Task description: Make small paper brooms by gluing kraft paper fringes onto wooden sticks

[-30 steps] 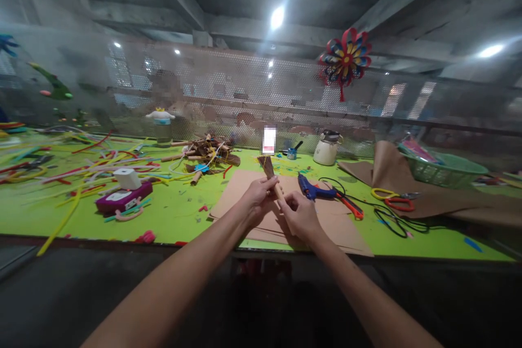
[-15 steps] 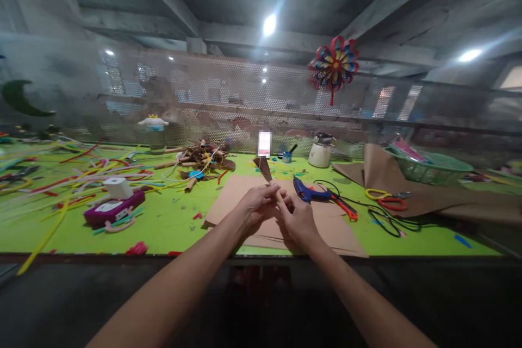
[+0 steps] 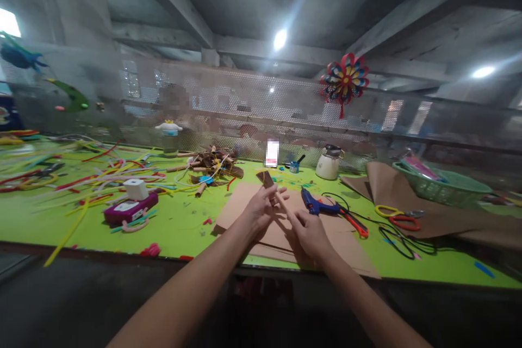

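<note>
A small broom-like paper craft (image 3: 266, 178) has a dark brown fanned head and a thin, light brown handle. It slants between my hands with the head pointing away from me. My left hand (image 3: 260, 211) grips it just below the head, some fingers lifted off. My right hand (image 3: 310, 232) pinches the lower end of the handle. Beneath both hands lie brown cardboard sheets (image 3: 236, 206). A blue glue gun (image 3: 320, 206) rests on the sheets' right side, close to my right hand.
Left are a purple power strip (image 3: 130, 208), tangled coloured strips (image 3: 87, 199) and a pile of brown paper pieces (image 3: 216, 166). Behind stand a lit phone (image 3: 272, 153) and a pale jug (image 3: 328, 164). Scissors (image 3: 402, 218), a black cable (image 3: 391, 242) and a green basket (image 3: 446, 187) are right.
The whole view has shifted, so the table appears lower and further right. My hands have spread slightly apart along the broom, and more of its handle shows between them.
</note>
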{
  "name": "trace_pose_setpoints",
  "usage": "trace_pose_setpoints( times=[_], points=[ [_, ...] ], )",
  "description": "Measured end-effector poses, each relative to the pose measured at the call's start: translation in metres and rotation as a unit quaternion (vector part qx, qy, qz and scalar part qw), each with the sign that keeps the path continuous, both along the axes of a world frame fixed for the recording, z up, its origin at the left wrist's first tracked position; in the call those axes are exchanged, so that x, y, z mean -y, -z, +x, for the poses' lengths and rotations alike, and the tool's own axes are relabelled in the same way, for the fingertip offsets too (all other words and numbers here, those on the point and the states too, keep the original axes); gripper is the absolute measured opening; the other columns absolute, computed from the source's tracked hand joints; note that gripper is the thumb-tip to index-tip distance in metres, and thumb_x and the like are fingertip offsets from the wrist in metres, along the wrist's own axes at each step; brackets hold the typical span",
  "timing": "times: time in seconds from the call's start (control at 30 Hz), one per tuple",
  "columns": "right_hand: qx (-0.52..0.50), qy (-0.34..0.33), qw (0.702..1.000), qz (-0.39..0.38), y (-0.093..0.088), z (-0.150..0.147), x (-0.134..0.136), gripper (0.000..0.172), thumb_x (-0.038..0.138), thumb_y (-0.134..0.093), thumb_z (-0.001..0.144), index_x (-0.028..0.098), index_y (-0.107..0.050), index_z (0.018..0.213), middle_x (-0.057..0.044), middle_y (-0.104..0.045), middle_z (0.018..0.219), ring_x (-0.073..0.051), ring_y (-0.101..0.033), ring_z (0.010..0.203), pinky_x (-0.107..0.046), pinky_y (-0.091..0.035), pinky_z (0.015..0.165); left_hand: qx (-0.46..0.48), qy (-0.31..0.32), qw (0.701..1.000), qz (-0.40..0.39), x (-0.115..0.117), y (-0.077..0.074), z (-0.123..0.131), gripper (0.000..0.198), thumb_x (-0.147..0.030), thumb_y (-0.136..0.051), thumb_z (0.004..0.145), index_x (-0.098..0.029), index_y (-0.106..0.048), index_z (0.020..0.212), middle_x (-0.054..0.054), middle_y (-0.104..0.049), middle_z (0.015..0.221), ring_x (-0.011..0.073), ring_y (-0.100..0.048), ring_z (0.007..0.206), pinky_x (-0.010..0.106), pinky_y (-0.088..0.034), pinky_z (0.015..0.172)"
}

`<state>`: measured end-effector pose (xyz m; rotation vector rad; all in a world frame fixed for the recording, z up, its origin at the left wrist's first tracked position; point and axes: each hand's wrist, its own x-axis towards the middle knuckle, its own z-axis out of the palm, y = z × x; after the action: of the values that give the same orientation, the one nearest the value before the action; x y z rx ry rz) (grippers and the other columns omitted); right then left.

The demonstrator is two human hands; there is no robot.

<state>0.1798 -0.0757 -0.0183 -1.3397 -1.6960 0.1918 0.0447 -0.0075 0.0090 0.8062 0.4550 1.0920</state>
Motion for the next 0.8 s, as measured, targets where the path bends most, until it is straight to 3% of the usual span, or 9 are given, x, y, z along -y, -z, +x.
trace_pose_setpoints(
  times=[0.1, 0.2, 0.37, 0.47, 0.6, 0.7, 0.8],
  points=[
    [0.042, -0.011, 0.999, -0.023, -0.018, 0.021, 0.021, 0.037, 0.041, -0.045, 0.085, 0.019, -0.051, 0.056, 0.001, -0.050, 0.046, -0.013, -0.046, 0.045, -0.024, -0.032, 0.046, 0.057, -0.067, 0.996, 0.003, -0.009, -0.004, -0.009, 0.036, -0.039, -0.060, 0.078, -0.017, -0.052, 0.105, 0.013, -0.064, 0.095, 0.0202, -0.065, 0.076, 0.034, -0.051, 0.069],
    [0.157, 0.019, 0.987, -0.026, -0.034, 0.047, 0.047, 0.032, 0.042, -0.045, 0.085, 0.020, -0.055, 0.064, 0.000, -0.053, 0.051, -0.015, -0.048, 0.048, -0.026, -0.033, 0.050, 0.105, -0.115, 0.988, 0.004, -0.019, -0.006, -0.018, 0.034, -0.038, -0.054, 0.084, -0.020, -0.049, 0.112, 0.012, -0.063, 0.104, 0.0177, -0.064, 0.083, 0.033, -0.050, 0.076],
    [0.264, -0.009, 0.962, -0.073, -0.064, 0.075, 0.088, 0.028, 0.042, -0.046, 0.085, 0.022, -0.060, 0.072, -0.002, -0.058, 0.057, -0.017, -0.050, 0.052, -0.027, -0.034, 0.051, 0.075, -0.103, 0.991, -0.036, -0.028, -0.005, -0.026, 0.021, -0.023, -0.044, 0.088, -0.018, -0.053, 0.106, 0.012, -0.065, 0.104, 0.0153, -0.065, 0.084, 0.028, -0.051, 0.076],
    [0.207, -0.073, 0.962, -0.159, -0.093, 0.087, 0.107, 0.034, 0.046, -0.047, 0.085, 0.021, -0.060, 0.065, -0.002, -0.055, 0.053, -0.014, -0.047, 0.046, -0.025, -0.034, 0.045, 0.020, -0.055, 0.996, -0.067, -0.028, -0.003, -0.025, 0.019, -0.015, -0.042, 0.086, -0.010, -0.058, 0.095, 0.016, -0.067, 0.089, 0.0185, -0.066, 0.076, 0.031, -0.053, 0.070],
    [0.040, -0.085, 0.966, -0.242, -0.130, 0.107, 0.116, 0.034, 0.050, -0.052, 0.081, 0.020, -0.062, 0.068, -0.001, -0.054, 0.052, -0.008, -0.037, 0.036, -0.022, -0.025, 0.035, -0.079, -0.008, 0.994, -0.071, -0.022, 0.001, -0.021, 0.021, -0.025, -0.049, 0.084, -0.008, -0.061, 0.082, 0.018, -0.067, 0.072, 0.0236, -0.067, 0.065, 0.033, -0.053, 0.057],
    [-0.005, -0.086, 0.960, -0.267, -0.146, 0.122, 0.112, 0.033, 0.050, -0.056, 0.078, 0.019, -0.063, 0.069, 0.000, -0.054, 0.050, -0.006, -0.032, 0.034, -0.022, -0.021, 0.034, -0.149, -0.034, 0.987, -0.041, -0.018, -0.002, -0.027, 0.017, -0.023, -0.059, 0.077, -0.010, -0.061, 0.067, 0.013, -0.062, 0.052, 0.0222, -0.061, 0.048, 0.029, -0.047, 0.044],
    [0.014, -0.099, 0.950, -0.296, -0.157, 0.126, 0.105, 0.034, 0.050, -0.055, 0.079, 0.019, -0.064, 0.073, 0.000, -0.054, 0.048, -0.005, -0.030, 0.032, -0.022, -0.017, 0.034, -0.160, -0.114, 0.980, 0.020, -0.011, -0.024, -0.042, 0.020, -0.016, -0.060, 0.075, -0.014, -0.057, 0.055, 0.004, -0.051, 0.037, 0.0145, -0.050, 0.037, 0.022, -0.040, 0.040]
  ],
)
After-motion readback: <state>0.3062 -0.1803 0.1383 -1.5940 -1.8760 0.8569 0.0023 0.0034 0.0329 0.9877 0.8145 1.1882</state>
